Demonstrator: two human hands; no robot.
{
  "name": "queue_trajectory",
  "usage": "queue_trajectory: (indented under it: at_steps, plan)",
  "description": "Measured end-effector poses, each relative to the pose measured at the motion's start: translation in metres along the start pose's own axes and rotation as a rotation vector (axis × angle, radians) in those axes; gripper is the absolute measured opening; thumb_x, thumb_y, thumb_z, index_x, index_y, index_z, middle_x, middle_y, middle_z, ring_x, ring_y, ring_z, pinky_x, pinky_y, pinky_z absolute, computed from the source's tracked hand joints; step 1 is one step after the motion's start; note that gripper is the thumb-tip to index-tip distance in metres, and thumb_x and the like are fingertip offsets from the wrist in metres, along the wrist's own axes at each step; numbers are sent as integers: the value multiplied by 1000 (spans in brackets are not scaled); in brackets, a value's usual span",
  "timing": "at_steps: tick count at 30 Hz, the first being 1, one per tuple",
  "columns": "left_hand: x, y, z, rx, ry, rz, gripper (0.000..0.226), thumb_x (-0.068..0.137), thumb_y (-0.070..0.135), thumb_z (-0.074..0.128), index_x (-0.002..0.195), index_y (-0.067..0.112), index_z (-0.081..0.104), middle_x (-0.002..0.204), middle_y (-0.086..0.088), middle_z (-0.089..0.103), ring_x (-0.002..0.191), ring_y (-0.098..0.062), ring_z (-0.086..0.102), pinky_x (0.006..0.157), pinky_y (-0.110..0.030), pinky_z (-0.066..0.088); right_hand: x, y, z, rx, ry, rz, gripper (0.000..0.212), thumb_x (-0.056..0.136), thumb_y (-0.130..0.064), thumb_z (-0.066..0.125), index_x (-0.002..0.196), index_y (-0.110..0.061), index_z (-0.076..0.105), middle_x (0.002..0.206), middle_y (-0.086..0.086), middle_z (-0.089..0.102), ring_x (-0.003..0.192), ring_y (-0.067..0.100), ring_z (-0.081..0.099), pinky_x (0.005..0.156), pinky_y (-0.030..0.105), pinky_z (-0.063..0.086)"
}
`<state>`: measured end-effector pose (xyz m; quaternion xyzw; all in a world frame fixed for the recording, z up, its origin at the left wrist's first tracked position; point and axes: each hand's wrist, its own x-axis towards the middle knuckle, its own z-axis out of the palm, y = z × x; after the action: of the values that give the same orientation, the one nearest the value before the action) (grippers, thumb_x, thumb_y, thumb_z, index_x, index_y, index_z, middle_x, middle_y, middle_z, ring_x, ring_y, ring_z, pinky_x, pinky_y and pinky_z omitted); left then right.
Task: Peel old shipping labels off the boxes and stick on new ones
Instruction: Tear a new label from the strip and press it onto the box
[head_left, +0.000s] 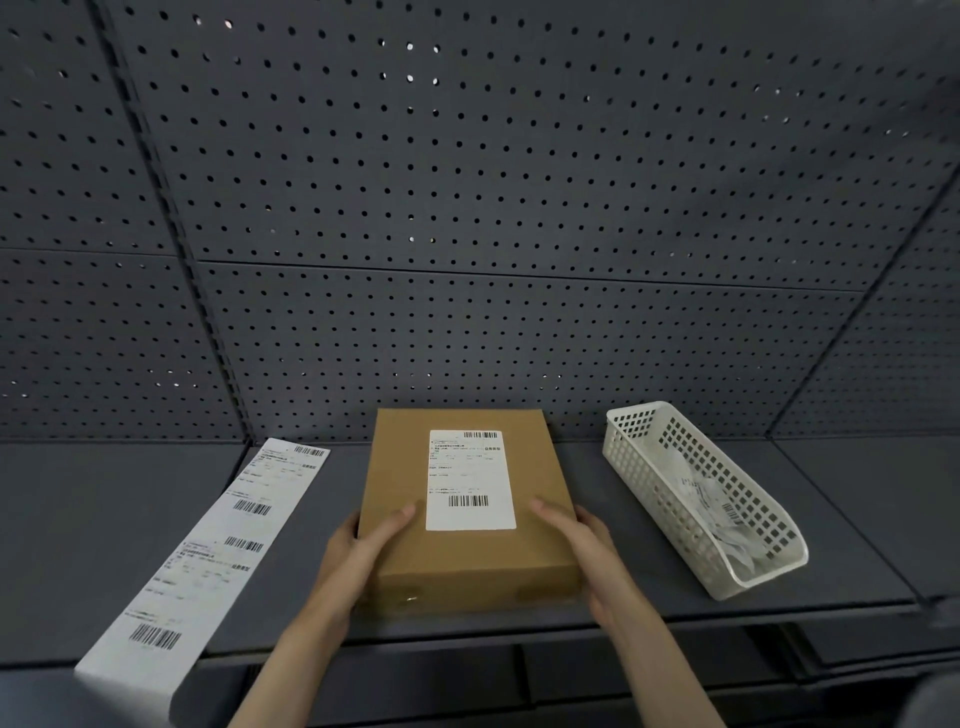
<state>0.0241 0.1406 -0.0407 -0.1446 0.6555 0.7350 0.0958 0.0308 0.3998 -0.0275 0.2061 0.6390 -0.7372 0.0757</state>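
Observation:
A flat brown cardboard box (415, 467) lies on the dark grey shelf (104, 519) in front of me. A white shipping label (470, 480) with barcodes is stuck flat on its top, right of centre. My left hand (358, 551) grips the box's near left side, thumb on top. My right hand (587, 545) grips the near right side, thumb on the top face. A long white strip of labels (218, 551) lies on the shelf to the left, its near end hanging over the front edge.
A white perforated plastic basket (639, 467) sits at the right, holding crumpled peeled labels (714, 499). A grey pegboard wall (467, 208) rises right behind the box. The shelf's front edge runs just below my wrists, with lower shelving beneath.

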Motion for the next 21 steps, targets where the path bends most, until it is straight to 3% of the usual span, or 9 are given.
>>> queue_trajectory:
  at_steps: [3,6,10,13,16,21]
  plan:
    - [0,-2,4,2,44,-8,85,45,48,94,119,19,64,100,0,78,92,-20,74,84,-46,59,1,3,-1,-37,-15,-24,79,63,-36,95,130,-15,60,106,0,79,96,18,75,91,41,60]
    - [-3,0,6,15,91,37,75,52,29,98,117,17,63,101,1,75,93,-18,71,75,-31,54,-1,-1,0,-81,-8,-59,80,62,-31,97,131,-15,59,107,0,78,93,14,76,87,37,61]
    - [-8,10,7,-1,107,102,80,41,36,95,113,20,64,100,3,75,90,-15,71,69,-27,52,-7,-11,3,-99,10,-150,70,66,-26,94,127,-17,62,105,-3,77,86,8,75,71,24,59]
    - [-10,20,0,-3,127,147,79,51,30,97,121,20,61,105,3,73,93,-14,70,72,-27,52,-10,-19,10,-108,2,-213,73,63,-30,95,127,-20,61,107,-6,76,87,4,74,71,21,58]
    - [-17,30,-13,-2,169,185,93,33,47,91,119,27,62,107,4,74,97,-17,71,81,-34,56,-12,-25,22,-108,-35,-264,70,63,-29,95,124,-25,61,106,-9,76,88,2,73,71,18,57]
    - [-40,37,-42,-10,248,268,100,35,50,90,127,30,58,112,8,72,100,-15,70,85,-37,56,-9,-27,54,-124,-130,-302,74,59,-26,98,124,-26,63,101,-16,77,92,1,73,75,18,57]
